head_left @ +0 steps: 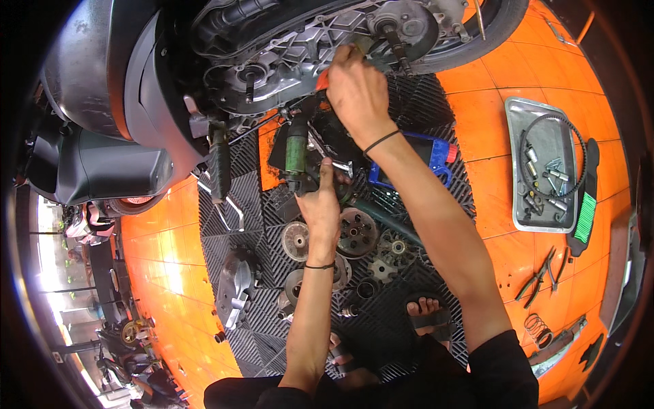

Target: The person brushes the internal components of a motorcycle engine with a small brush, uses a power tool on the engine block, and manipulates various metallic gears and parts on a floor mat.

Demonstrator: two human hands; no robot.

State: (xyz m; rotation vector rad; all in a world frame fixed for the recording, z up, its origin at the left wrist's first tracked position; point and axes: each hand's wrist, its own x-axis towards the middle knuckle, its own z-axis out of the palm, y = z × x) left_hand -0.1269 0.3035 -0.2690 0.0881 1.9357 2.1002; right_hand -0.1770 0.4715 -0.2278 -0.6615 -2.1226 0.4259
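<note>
My left hand is closed around the lower end of a green cylindrical power tool, its thumb pointing up. The tool's front end points at the scooter's engine case. My right hand is closed, knuckles up, against the open engine case. A bit of something orange-red shows beside its fingers; the rest of it is hidden. Two bare shafts stick out of the case, a short one at the left and a longer one at the right.
Round drive parts, including a pulley disc and a clutch plate, lie on the black mat. A blue case sits under my right forearm. At right are a metal tray with sockets and a belt, pliers and a spring.
</note>
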